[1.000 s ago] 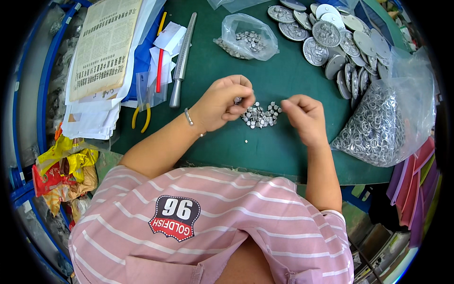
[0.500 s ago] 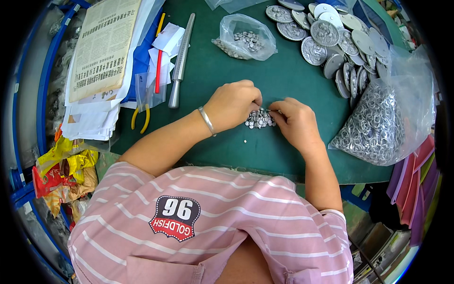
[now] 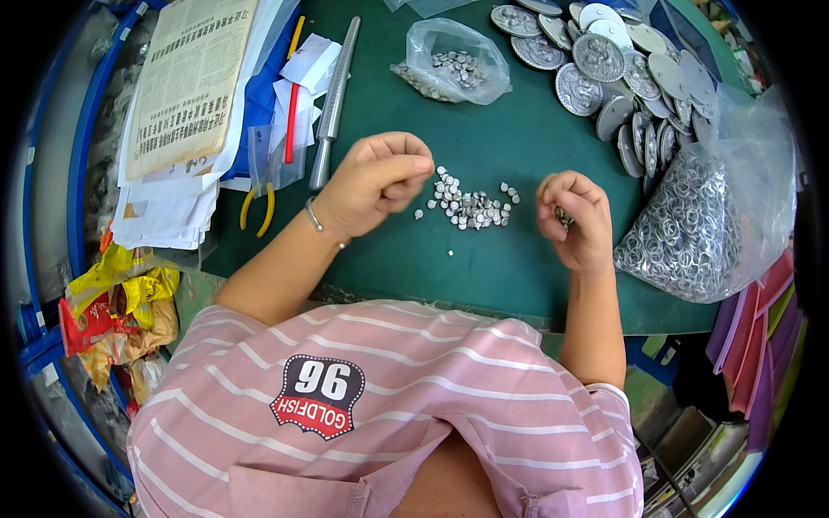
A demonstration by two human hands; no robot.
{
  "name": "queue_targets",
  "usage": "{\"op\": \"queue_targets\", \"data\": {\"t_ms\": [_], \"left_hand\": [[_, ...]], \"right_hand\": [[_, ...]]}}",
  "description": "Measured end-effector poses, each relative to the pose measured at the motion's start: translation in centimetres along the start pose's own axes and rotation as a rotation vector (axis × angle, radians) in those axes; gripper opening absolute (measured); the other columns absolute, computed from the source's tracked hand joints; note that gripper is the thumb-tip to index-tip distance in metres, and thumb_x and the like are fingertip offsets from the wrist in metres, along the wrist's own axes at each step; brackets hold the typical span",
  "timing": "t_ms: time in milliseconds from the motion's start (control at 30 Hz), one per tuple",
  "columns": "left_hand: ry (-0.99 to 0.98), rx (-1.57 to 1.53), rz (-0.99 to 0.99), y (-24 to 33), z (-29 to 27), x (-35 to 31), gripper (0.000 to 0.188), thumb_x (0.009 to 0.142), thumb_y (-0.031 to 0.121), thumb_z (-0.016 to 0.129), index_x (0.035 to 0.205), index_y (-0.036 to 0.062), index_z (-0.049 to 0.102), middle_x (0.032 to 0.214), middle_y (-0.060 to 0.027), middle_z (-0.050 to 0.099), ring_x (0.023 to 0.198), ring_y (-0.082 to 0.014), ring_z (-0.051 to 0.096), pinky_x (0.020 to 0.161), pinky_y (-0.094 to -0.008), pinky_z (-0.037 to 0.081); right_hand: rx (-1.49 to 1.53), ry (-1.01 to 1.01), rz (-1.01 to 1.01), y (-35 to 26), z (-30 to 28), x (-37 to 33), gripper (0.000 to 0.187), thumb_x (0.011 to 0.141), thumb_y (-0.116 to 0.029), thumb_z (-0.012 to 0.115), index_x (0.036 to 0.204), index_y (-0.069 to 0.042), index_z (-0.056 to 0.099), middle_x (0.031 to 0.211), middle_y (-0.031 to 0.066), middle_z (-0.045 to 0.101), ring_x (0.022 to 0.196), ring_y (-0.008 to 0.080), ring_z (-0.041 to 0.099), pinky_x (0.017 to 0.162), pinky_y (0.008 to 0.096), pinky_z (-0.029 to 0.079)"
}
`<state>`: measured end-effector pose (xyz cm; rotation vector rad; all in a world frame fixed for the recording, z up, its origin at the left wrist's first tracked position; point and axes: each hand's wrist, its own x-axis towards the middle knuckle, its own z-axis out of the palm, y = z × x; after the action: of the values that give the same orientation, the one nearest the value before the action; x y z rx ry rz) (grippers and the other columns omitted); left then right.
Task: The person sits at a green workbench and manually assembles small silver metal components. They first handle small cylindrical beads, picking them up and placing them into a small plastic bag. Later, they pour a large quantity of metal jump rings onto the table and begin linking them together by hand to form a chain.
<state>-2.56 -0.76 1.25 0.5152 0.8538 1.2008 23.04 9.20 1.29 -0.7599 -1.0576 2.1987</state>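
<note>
A loose pile of small silver metal pieces lies on the green tabletop, a few of them strayed to its edges. To the left of the pile, just above the table, my left hand is closed with thumb and index finger pressed together; whatever the tips may hold is too small to make out. My right hand is raised to the right of the pile, its fingers curled round several small metal pieces that show in the palm. One tiny pale bit sits nearer to me.
A clear bag of small metal pieces lies beyond the pile. Large embossed medallions heap at the far right, beside a bag of metal rings. Leftward lie a tapered metal rod, yellow-handled pliers, papers and newspaper.
Both hands have drawn apart from the pile, the left one leftward, the right one rightward. More of the pile now shows, spread wider. Small pieces are now visible in my right palm.
</note>
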Motion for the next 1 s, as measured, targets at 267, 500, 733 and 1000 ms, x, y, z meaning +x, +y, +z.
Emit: {"op": "queue_targets", "data": {"t_ms": [267, 500, 733, 1000], "left_hand": [[0.083, 1.343, 0.297, -0.9, -0.3, -1.2, 0.011, 0.075, 0.008, 0.072, 0.084, 0.0029, 0.069, 0.069, -0.0068, 0.055, 0.059, -0.0164, 0.054, 0.055, -0.0289, 0.042], [0.063, 1.512, 0.353, -2.5, -0.5, -2.1, 0.012, 0.072, 0.012, 0.073, 0.079, 0.0049, 0.066, 0.075, -0.0095, 0.057, 0.066, -0.0276, 0.057, 0.061, -0.0362, 0.046], [0.016, 1.138, 0.172, -1.5, -0.2, -2.0, 0.011, 0.077, 0.008, 0.07, 0.078, 0.0025, 0.061, 0.073, -0.0053, 0.053, 0.063, -0.0156, 0.053, 0.058, -0.0285, 0.042], [-0.19, -0.283, -0.103, 0.0, -0.8, -1.6, 0.005, 0.088, 0.006, 0.055, 0.087, 0.0037, 0.052, 0.088, -0.0101, 0.053, 0.052, -0.0039, 0.036, 0.04, -0.0175, 0.026]], "right_hand": [[-1.47, 0.124, -0.374, 2.0, 1.7, 1.3, 0.011, 0.08, -0.011, 0.065, 0.089, -0.006, 0.07, 0.075, 0.0115, 0.063, 0.067, 0.0311, 0.061, 0.06, 0.0378, 0.048], [-1.347, 0.097, -0.338, 1.9, 2.2, 0.9, 0.006, 0.081, -0.009, 0.064, 0.084, -0.003, 0.064, 0.071, 0.0092, 0.06, 0.058, 0.0216, 0.056, 0.052, 0.0317, 0.044], [0.042, 0.047, 0.011, 0.3, -0.1, 0.0, 0.006, 0.078, 0.0, 0.064, 0.078, 0.0, 0.059, 0.062, -0.0011, 0.05, 0.047, 0.0072, 0.039, 0.041, 0.0192, 0.026], [-1.308, 0.237, -0.278, 2.3, 1.0, 0.4, 0.013, 0.08, -0.01, 0.066, 0.089, -0.001, 0.069, 0.081, 0.0154, 0.067, 0.072, 0.0281, 0.065, 0.065, 0.0354, 0.05]]}}
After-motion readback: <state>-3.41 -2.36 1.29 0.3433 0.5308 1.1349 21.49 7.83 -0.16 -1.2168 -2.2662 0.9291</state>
